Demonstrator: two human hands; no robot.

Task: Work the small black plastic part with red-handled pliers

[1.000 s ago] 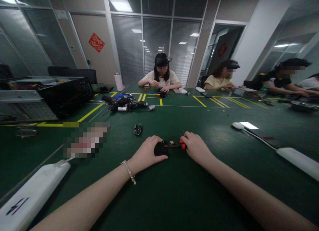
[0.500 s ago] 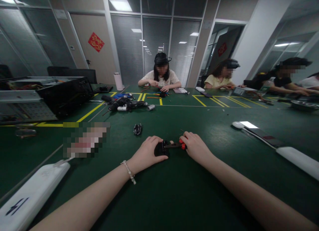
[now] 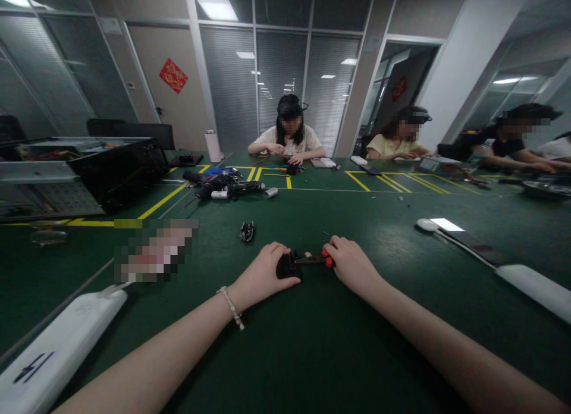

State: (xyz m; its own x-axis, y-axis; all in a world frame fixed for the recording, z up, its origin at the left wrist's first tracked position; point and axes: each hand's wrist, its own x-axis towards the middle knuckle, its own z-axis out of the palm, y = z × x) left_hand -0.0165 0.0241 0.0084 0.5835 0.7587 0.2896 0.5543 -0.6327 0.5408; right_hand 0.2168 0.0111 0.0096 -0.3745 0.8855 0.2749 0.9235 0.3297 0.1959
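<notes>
My left hand point(image 3: 269, 267) is closed around a small black part point(image 3: 288, 266), with its thumb along the near side. The part's exact kind is too dark to make out. Red-handled pliers point(image 3: 314, 260) are gripped in my right hand point(image 3: 350, 259), and their long narrow jaws point left and reach the black part's right edge. Whether the jaws pinch anything there cannot be told. Just beyond the jaws a tiny pale piece point(image 3: 307, 255) shows. A thin dark sliver point(image 3: 326, 234) lies above my right hand, and farther left sits a small black-and-silver piece point(image 3: 247, 231).
A pile of black cables and parts point(image 3: 229, 186) lies ahead-left, near a silver cylinder point(image 3: 270, 193). An open computer case point(image 3: 120, 170) stands at the left. White power banks point(image 3: 66, 342) flank both arms. Several co-workers point(image 3: 288, 134) sit across the green table point(image 3: 285, 366).
The view has shifted very slightly. Both hands, the pliers and the black part stay in nearly the same place.
</notes>
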